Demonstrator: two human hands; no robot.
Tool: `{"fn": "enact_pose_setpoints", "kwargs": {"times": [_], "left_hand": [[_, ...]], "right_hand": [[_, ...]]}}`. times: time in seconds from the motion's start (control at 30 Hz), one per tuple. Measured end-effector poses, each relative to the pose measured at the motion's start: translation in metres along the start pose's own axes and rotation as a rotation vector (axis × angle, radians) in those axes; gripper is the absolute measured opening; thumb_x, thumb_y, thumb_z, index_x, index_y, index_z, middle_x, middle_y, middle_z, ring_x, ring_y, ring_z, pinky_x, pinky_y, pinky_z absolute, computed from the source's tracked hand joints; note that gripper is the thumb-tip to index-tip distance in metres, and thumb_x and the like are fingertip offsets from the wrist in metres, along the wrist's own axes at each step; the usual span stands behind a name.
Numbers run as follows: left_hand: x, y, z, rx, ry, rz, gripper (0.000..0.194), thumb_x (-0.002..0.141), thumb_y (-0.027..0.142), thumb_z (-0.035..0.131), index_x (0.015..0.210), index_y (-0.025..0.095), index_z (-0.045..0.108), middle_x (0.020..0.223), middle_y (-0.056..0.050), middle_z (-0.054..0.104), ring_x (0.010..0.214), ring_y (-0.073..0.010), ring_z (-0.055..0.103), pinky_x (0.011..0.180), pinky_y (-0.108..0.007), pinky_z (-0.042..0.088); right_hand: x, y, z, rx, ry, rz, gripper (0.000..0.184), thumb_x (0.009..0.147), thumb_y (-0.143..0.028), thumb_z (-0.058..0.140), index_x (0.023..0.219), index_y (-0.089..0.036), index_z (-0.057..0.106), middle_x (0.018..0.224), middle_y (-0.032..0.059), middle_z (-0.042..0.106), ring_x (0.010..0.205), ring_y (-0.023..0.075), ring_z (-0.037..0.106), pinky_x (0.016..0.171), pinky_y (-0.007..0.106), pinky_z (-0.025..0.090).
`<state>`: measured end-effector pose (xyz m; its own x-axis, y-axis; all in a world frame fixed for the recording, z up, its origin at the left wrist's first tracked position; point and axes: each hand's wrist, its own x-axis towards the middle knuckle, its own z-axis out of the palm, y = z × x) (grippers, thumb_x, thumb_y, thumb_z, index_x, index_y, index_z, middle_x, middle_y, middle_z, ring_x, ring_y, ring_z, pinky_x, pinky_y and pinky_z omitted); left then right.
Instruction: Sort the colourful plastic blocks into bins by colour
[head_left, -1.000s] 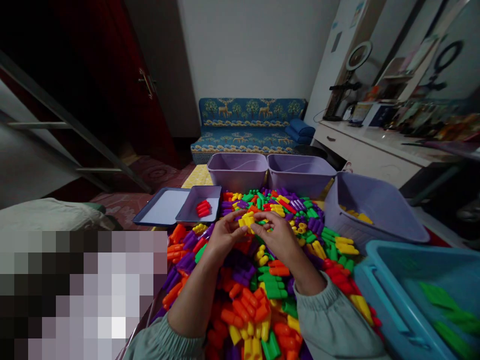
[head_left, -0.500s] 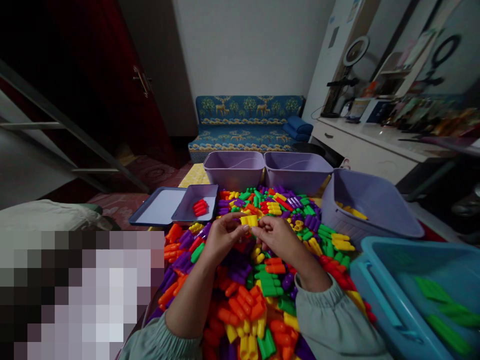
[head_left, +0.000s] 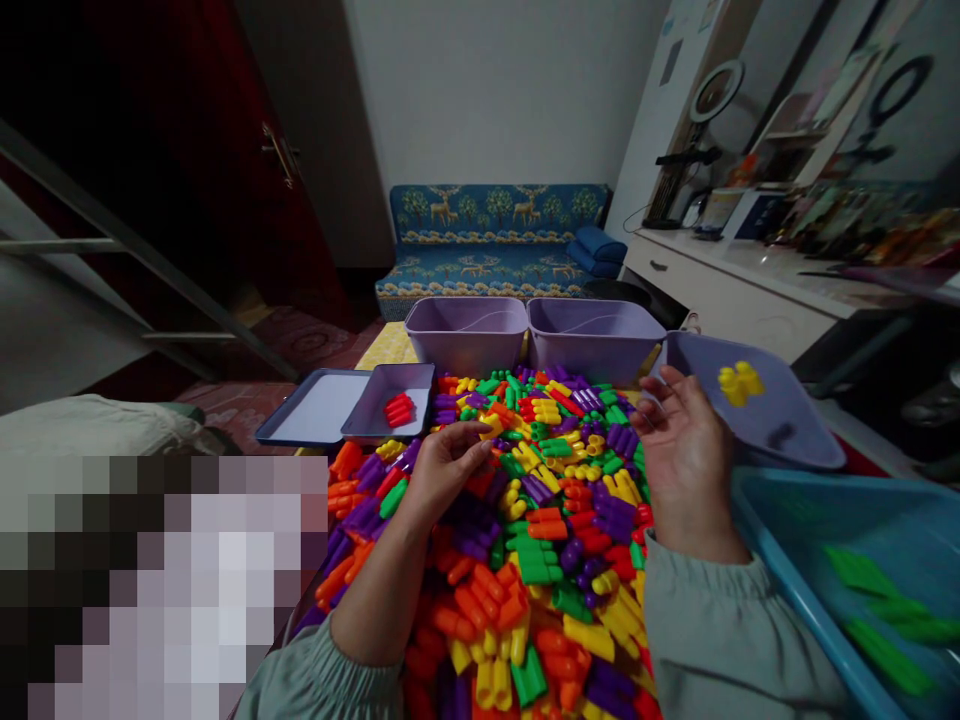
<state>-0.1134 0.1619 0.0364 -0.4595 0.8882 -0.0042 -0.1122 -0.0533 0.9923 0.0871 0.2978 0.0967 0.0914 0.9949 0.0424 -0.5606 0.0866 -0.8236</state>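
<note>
Yellow piece [head_left: 741, 384] is up in the air over your right-hand purple bin [head_left: 739, 428], touching neither hand, with a dark shadow on the bin below it. Biggest thing in view is the patterned blue sofa [head_left: 491, 265] at the back. Then you've got that huge mixed-colour pile [head_left: 536, 568] right in front of you, with the teal bin [head_left: 784, 520] to its right holding some green pieces [head_left: 889, 655]. Your right hand [head_left: 684, 445] is beside the purple bin, fingers spread and let go of everything. Your left hand [head_left: 454, 460] hovers above the pile, fingers loosely curled with a gap at the thumb, nothing gripped that I can see. As for that piece, its long axis runs roughly sideways, right end slightly higher. Can't tell which way its knobby ends point, too blurry.
</note>
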Motion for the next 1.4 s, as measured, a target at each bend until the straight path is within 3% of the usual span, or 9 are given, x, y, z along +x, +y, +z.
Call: {"fn": "enact_pose_setpoints", "kwargs": {"times": [0.13,0.3,0.4,0.53,0.73,0.97,1.17,1.33,1.4], "left_hand": [[0.0,-0.002,-0.001,0.016,0.003,0.024,0.049,0.063,0.047,0.083,0.097,0.013,0.07,0.068,-0.002,0.071,0.057,-0.0133,0.064,0.057,-0.023,0.052],[0.0,-0.003,-0.002,0.058,0.016,0.059,0.046,0.066,0.046,0.081,0.097,0.014,0.072,0.069,-0.003,0.072,0.059,-0.0146,0.065,0.057,-0.023,0.051],[-0.001,-0.002,-0.001,0.11,0.023,0.094,0.043,0.068,0.045,0.079,0.097,0.014,0.072,0.072,-0.004,0.072,0.063,-0.0162,0.066,0.059,-0.024,0.051],[-0.002,-0.003,-0.001,0.222,0.048,0.177,0.032,0.076,0.039,0.073,0.097,0.014,0.073,0.076,-0.005,0.073,0.067,-0.0177,0.067,0.061,-0.024,0.051],[-0.005,0.007,0.004,0.345,0.076,0.317,0.026,0.084,0.035,0.065,0.098,0.015,0.075,0.076,-0.006,0.073,0.068,-0.0187,0.068,0.064,-0.026,0.051],[-0.037,0.061,0.013,0.558,-0.076,0.527,0.022,0.087,0.024,0.062,0.103,0.018,0.075,0.086,-0.007,0.075,0.077,-0.0188,0.068,0.071,-0.025,0.05],[-0.121,0.079,-0.035,0.758,0.232,0.532,0.022,0.081,0.025,0.069,0.102,0.024,0.076,0.101,-0.008,0.073,0.093,-0.0244,0.068,0.086,-0.033,0.051],[-0.201,0.037,-0.1,1.19,0.472,0.491,0.032,0.084,0.027,0.065,0.116,0.025,0.067,0.116,-0.009,0.068,0.104,-0.0261,0.065,0.091,-0.039,0.052],[-0.224,0.016,-0.119,1.348,0.476,0.485,0.039,0.084,0.031,0.065,0.122,0.024,0.062,0.12,-0.011,0.065,0.107,-0.0281,0.064,0.091,-0.042,0.053]], "right_hand": [[-0.013,0.006,0.007,-0.093,-0.134,0.012,0.026,0.068,-0.034,0.073,0.088,-0.018,0.068,0.073,-0.0008,0.066,0.053,0.0064,0.054,0.045,0.016,0.041],[-0.031,0.023,0.016,-0.401,-0.489,0.063,0.026,0.072,-0.04,0.071,0.086,-0.018,0.068,0.071,0.0004,0.067,0.054,0.0105,0.056,0.051,0.022,0.046],[-0.045,0.038,0.013,-0.681,-0.78,0.014,0.024,0.077,-0.039,0.069,0.091,-0.019,0.069,0.085,0.0045,0.071,0.076,0.0182,0.066,0.071,0.031,0.053],[-0.064,0.062,0.004,-1.076,-1.066,-0.223,0.035,0.073,-0.03,0.076,0.106,-0.021,0.069,0.114,0.0085,0.068,0.11,0.0264,0.061,0.097,0.042,0.046],[-0.07,0.077,-0.003,-1.306,-1.151,-0.442,0.037,0.077,-0.026,0.073,0.112,-0.022,0.066,0.122,0.0092,0.063,0.119,0.0278,0.053,0.101,0.042,0.041],[-0.063,0.084,-0.008,-1.221,-1.151,-0.481,0.031,0.08,-0.035,0.07,0.108,-0.021,0.065,0.118,0.0086,0.066,0.112,0.0277,0.057,0.096,0.042,0.043],[-0.06,0.088,-0.009,-1.167,-1.157,-0.477,0.032,0.077,-0.033,0.073,0.107,-0.022,0.067,0.12,0.0092,0.066,0.114,0.0281,0.058,0.1,0.045,0.043],[-0.06,0.086,-0.009,-1.167,-1.143,-0.489,0.03,0.077,-0.031,0.072,0.105,-0.021,0.068,0.12,0.0102,0.067,0.114,0.0289,0.06,0.101,0.047,0.043],[-0.061,0.086,-0.008,-1.164,-1.146,-0.495,0.029,0.077,-0.03,0.072,0.104,-0.02,0.068,0.119,0.0107,0.067,0.114,0.0292,0.06,0.101,0.047,0.043]]}}
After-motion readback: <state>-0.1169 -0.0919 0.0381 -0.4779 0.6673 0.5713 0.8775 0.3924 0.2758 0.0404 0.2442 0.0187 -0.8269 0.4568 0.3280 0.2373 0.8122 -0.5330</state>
